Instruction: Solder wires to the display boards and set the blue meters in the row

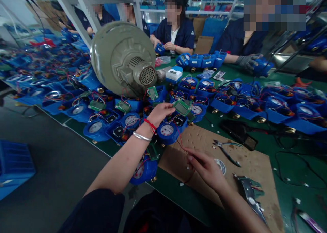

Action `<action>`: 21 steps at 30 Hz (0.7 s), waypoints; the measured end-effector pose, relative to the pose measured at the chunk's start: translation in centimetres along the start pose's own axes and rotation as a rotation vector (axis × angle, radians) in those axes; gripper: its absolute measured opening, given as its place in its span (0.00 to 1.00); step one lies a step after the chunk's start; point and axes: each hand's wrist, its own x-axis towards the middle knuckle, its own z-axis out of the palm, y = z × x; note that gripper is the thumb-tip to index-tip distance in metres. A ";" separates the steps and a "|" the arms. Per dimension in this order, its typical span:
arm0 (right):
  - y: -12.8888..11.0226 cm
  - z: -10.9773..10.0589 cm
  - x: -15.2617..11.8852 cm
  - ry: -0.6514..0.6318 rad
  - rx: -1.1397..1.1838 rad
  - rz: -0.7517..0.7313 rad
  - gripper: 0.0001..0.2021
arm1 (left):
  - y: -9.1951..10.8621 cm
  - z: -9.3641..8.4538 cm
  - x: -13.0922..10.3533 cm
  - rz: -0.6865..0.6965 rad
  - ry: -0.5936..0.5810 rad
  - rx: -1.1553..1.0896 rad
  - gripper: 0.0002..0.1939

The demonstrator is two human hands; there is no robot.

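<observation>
Left hand (160,113) pinches green rectangular circuit board with grey display (182,107) by its side, just above blue plastic meter with round white dial (167,130), toward near edge of green worktop (176,193). Right hand (205,166) grips thin red wire (180,138) over brown cardboard sheet (201,137). Dark-handled metal pliers (228,153) on sheet, beyond right hand.

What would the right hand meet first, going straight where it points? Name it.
Past the thin red wire it holds, the right hand would probably meet the blue plastic meter with a round white dial; depth unclear.
</observation>
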 end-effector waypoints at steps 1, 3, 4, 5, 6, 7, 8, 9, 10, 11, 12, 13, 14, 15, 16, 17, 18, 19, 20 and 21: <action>0.1 0.0 -0.3 -0.004 -0.043 -0.015 0.16 | 0.1 0.0 -0.1 -0.001 -0.018 0.016 0.15; 0.4 0.2 -1.1 -0.018 -0.091 -0.033 0.17 | 0.1 0.1 -0.2 -0.007 -0.045 0.042 0.16; 0.6 0.4 -1.5 -0.027 -0.101 -0.036 0.17 | 0.1 0.2 -0.2 -0.016 -0.055 0.050 0.16; 0.9 0.5 -2.0 -0.035 -0.109 -0.036 0.17 | 0.0 0.3 -0.2 -0.029 -0.064 0.052 0.17; 1.2 0.6 -2.5 -0.039 -0.120 -0.032 0.17 | 0.0 0.3 -0.2 -0.045 -0.075 0.048 0.17; 1.6 0.7 -3.1 -0.037 -0.136 -0.028 0.17 | -0.1 0.3 -0.2 -0.061 -0.089 0.041 0.17; 2.1 0.8 -3.6 -0.032 -0.155 -0.020 0.16 | -0.1 0.4 -0.2 -0.073 -0.100 0.037 0.17; 2.5 0.8 -4.2 -0.024 -0.176 -0.014 0.16 | -0.2 0.4 -0.2 -0.080 -0.108 0.040 0.17; 3.0 0.7 -4.7 -0.016 -0.198 -0.009 0.16 | -0.1 0.4 -0.2 -0.082 -0.112 0.049 0.16; 3.4 0.5 -5.3 -0.001 -0.219 -0.002 0.16 | -0.1 0.3 -0.3 -0.081 -0.113 0.064 0.16; 3.8 0.2 -5.9 0.019 -0.241 0.005 0.16 | -0.1 0.3 -0.4 -0.080 -0.115 0.082 0.15; 4.2 -0.1 -6.4 0.043 -0.260 0.011 0.16 | 0.0 0.3 -0.4 -0.080 -0.117 0.102 0.15; 4.5 -0.5 -6.9 0.067 -0.277 0.016 0.16 | 0.1 0.3 -0.5 -0.082 -0.125 0.126 0.15; 4.7 -1.0 -7.4 0.090 -0.290 0.021 0.16 | 0.1 0.3 -0.5 -0.084 -0.139 0.156 0.15; 4.9 -1.5 -7.8 0.116 -0.300 0.029 0.16 | 0.2 0.3 -0.5 -0.083 -0.157 0.193 0.15; 5.1 -2.1 -8.2 0.142 -0.307 0.037 0.16 | 0.2 0.3 -0.5 -0.078 -0.178 0.235 0.15; 5.3 -2.7 -8.6 0.163 -0.311 0.043 0.16 | 0.2 0.3 -0.5 -0.068 -0.197 0.278 0.15; 5.5 -3.3 -8.9 0.188 -0.316 0.052 0.15 | 0.3 0.3 -0.4 -0.057 -0.212 0.316 0.15; 5.7 -3.9 -9.2 0.220 -0.320 0.063 0.15 | 0.3 0.4 -0.4 -0.045 -0.224 0.345 0.16; 5.9 -4.5 -9.5 0.254 -0.324 0.074 0.15 | 0.3 0.4 -0.4 -0.035 -0.232 0.362 0.16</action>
